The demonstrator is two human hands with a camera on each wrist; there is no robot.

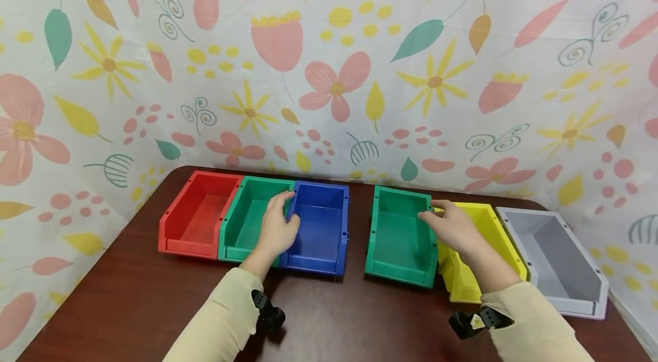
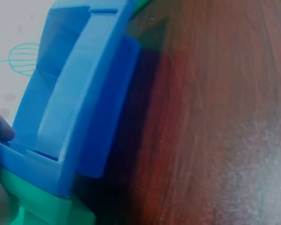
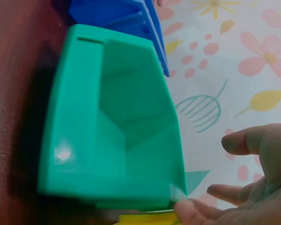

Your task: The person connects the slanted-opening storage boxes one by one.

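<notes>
My left hand [image 1: 277, 228] reaches over the side where a blue bin [image 1: 316, 225] meets a green bin [image 1: 257, 219]. Its thumb lies at the blue bin's left wall, on the inner side, and its other fingers are on the green side, so it pinches that wall. On the other side, my right hand [image 1: 454, 228] is at the right rim of a second green bin [image 1: 401, 236]. In the right wrist view a fingertip [image 3: 185, 208] touches that bin's corner, while the other fingers are spread apart and relaxed.
A red bin [image 1: 200, 213] adjoins the left green bin. Under my right hand and forearm is a yellow bin [image 1: 480, 230], with a grey bin [image 1: 557, 259] to its right. The dark wooden table [image 1: 360, 322] meets a flower-patterned cloth [image 1: 329, 65] at the back.
</notes>
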